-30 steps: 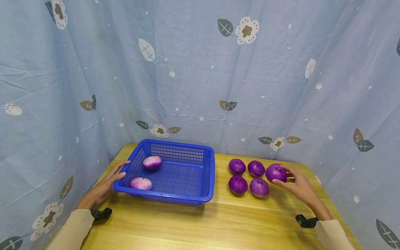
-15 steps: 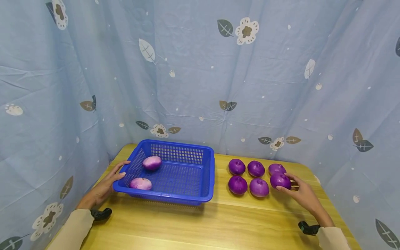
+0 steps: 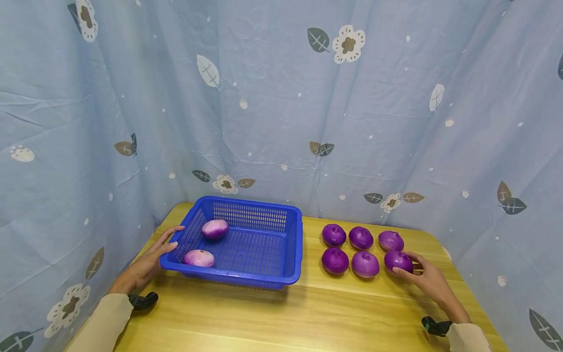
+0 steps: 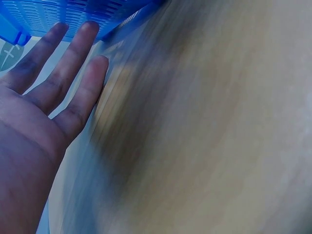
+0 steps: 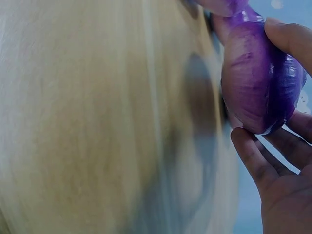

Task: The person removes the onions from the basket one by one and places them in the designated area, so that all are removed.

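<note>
My right hand [image 3: 424, 278] grips a red onion [image 3: 398, 262] between thumb and fingertips at the front right of a group of onions. In the right wrist view this onion [image 5: 261, 78] looks glossy and purple, with the fingers spread around it. Close behind it lies a paler onion [image 3: 391, 241]. My left hand [image 3: 151, 256] rests at the left rim of a blue plastic basket [image 3: 246, 278]; in the left wrist view its fingers [image 4: 80, 97] extend straight toward the basket's outer wall [image 4: 73, 14]. Inside the basket are two pinkish onions, one farther back [image 3: 215, 229] and one nearer [image 3: 199, 258].
Left of the held onion, a front onion [image 3: 365, 264] and several others stand in two short rows. The wooden table [image 3: 325, 318] runs along the front. A blue patterned curtain [image 3: 272, 122] hangs behind the table and on both sides.
My right hand has carried its onion forward toward me, slightly right and down, uncovering the paler onion behind. The left hand and the basket have stayed in place.
</note>
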{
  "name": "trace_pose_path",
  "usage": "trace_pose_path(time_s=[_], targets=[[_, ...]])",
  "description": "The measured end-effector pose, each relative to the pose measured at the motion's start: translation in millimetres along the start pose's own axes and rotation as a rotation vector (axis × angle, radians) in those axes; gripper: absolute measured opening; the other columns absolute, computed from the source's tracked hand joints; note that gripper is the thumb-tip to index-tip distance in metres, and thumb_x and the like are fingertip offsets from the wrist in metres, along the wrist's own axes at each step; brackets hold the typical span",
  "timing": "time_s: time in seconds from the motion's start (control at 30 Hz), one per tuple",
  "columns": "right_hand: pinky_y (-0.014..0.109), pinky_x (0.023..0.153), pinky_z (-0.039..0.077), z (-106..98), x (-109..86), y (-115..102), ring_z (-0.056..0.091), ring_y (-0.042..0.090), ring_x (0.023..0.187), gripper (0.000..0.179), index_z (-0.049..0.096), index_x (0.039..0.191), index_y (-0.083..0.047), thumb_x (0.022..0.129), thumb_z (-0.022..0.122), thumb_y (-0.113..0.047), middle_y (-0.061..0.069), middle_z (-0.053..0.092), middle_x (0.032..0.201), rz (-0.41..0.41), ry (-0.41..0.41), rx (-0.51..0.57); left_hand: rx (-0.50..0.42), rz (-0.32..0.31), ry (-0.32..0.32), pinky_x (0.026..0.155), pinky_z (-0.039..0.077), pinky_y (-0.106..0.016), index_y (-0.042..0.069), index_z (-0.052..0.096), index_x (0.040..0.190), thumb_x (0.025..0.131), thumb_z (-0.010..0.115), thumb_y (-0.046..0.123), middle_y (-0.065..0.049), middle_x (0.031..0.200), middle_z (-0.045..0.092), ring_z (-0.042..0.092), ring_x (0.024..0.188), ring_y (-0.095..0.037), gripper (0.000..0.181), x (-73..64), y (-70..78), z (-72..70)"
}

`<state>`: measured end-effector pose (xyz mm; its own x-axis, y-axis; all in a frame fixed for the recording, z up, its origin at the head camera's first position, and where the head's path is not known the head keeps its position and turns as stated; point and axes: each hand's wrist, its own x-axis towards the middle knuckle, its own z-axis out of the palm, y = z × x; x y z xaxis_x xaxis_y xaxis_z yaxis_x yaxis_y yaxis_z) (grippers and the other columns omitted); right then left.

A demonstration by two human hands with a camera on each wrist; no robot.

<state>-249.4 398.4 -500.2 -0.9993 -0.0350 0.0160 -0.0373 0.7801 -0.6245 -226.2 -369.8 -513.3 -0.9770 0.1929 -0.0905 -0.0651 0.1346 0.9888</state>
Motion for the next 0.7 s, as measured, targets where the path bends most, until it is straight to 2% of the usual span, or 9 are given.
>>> trace_pose_path(time_s=[0.17,0.53,0.7], targets=[[0.059,0.093,0.053,3.0,-0.3,3.9,0.055,0.052,0.122,0.095,0.036,0.153,0.005,0.092,0.071,-0.058,0.038,0.045,0.145,0.022,-0.019,-0.019,0.001,0.014,-0.011,0.110,0.039,-0.063,0.034,0.020,0.162,0.107,0.047,0.039,-0.024,0.168,-0.005,0.018,0.145,-0.060,0.061,0.7,-2.0,-1.0],[0.057,0.093,0.053,4.0,0.3,7.8,0.056,0.051,0.121,0.093,0.034,0.153,0.007,0.095,0.067,-0.058,0.040,0.045,0.143,0.041,-0.042,-0.021,0.005,0.004,-0.004,0.108,0.041,-0.064,0.035,0.020,0.162,0.107,0.048,0.040,-0.023,0.168,-0.007,0.018,0.145,-0.061,0.062,0.8,-1.5,-1.8],[0.059,0.093,0.053,3.9,0.5,8.5,0.055,0.054,0.122,0.095,0.033,0.154,0.006,0.094,0.067,-0.059,0.042,0.043,0.145,0.041,-0.049,-0.022,0.007,0.017,-0.012,0.110,0.036,-0.066,0.033,0.020,0.162,0.107,0.046,0.039,-0.022,0.168,-0.007,0.017,0.145,-0.060,0.061,0.6,-3.2,-1.1]])
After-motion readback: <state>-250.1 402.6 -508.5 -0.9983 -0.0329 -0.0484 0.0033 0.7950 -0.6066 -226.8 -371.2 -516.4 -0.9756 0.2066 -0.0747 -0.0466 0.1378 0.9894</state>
